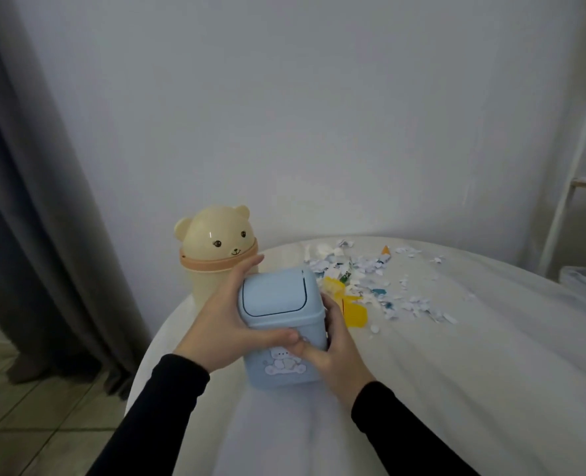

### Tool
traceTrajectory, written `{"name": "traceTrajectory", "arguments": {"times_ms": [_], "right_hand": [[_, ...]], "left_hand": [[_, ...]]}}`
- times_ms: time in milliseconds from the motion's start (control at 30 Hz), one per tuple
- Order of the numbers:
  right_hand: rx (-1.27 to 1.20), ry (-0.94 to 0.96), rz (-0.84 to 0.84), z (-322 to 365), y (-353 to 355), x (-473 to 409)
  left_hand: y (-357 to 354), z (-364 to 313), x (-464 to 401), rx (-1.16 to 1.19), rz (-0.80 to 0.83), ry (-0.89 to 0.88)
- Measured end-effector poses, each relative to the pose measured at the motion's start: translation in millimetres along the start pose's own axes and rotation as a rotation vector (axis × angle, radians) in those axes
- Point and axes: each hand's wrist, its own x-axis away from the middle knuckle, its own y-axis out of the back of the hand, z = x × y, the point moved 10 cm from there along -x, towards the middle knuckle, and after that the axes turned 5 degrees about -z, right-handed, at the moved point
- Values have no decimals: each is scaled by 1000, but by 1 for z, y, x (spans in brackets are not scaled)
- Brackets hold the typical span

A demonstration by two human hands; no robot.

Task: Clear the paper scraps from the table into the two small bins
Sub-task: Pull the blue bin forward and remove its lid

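Left hand (222, 314) and right hand (332, 348) are both gripping the blue bin (281, 324) from either side, thumbs meeting on its near face, lid shut, near-left on the tabletop (456, 372). Bear bin (216, 249) is standing just behind at far left. Paper scraps (380, 280) are lying scattered to the right, a yellow piece (353, 312) nearest the blue bin.

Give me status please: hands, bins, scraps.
Left hand and right hand both grip blue bin, lid closed. Bear bin behind, untouched. Paper scraps still on table.
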Motion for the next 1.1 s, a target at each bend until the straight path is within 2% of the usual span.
{"name": "traceTrajectory", "arguments": {"times_ms": [300,467,533,667,733,1100], "right_hand": [[31,-19,47,-11,3,10],[91,-23,49,-14,6,11],[92,-31,56,-16,6,11],[67,-56,80,-19,7,11],[40,-73,99,-20,6,11],[-76,-98,120,-19,6,11]], "left_hand": [[-7,13,9,119,-22,-20],[3,21,11,260,-113,40],[13,27,11,272,-204,62],[48,46,17,161,-510,155],[60,57,21,114,-579,209],[65,86,35,-210,-522,284]]}}
